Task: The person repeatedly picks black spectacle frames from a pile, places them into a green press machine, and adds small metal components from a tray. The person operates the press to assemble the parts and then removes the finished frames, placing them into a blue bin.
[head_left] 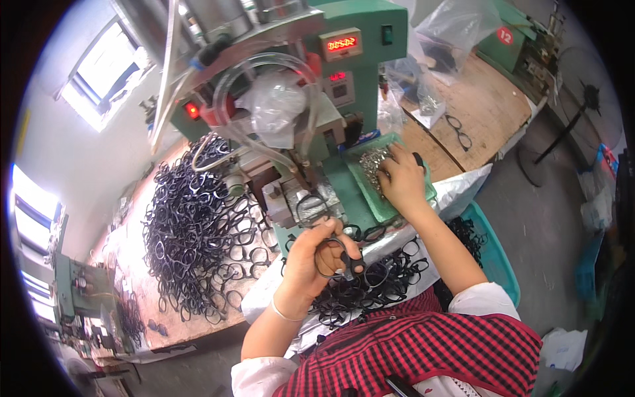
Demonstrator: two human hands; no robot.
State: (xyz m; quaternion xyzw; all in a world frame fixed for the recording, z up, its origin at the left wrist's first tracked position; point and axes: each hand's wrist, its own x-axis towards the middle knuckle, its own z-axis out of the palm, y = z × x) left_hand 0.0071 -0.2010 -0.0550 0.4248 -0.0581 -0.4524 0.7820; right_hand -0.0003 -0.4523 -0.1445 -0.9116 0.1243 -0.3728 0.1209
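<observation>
My left hand (305, 261) is closed around a black eyeglass frame (355, 263), holding it just in front of the machine's metal fixture (280, 204). Its fingers cover part of one rim. Another dark frame (311, 206) sits at the fixture. To the right, my right hand (405, 182) reaches into a green plastic tray (387, 213) of small metal parts (372, 163). Its fingers are bent and apart among the parts; no piece can be made out in them. Several black frames (370, 284) lie on the covered edge below my hands.
A green press (364, 40) with red digital displays and looping clear hoses stands ahead. Left of it a large heap of black frames (185, 225) covers the wooden table. A teal basket (496, 255) is at my right. Glasses (459, 133) lie on the right-hand table.
</observation>
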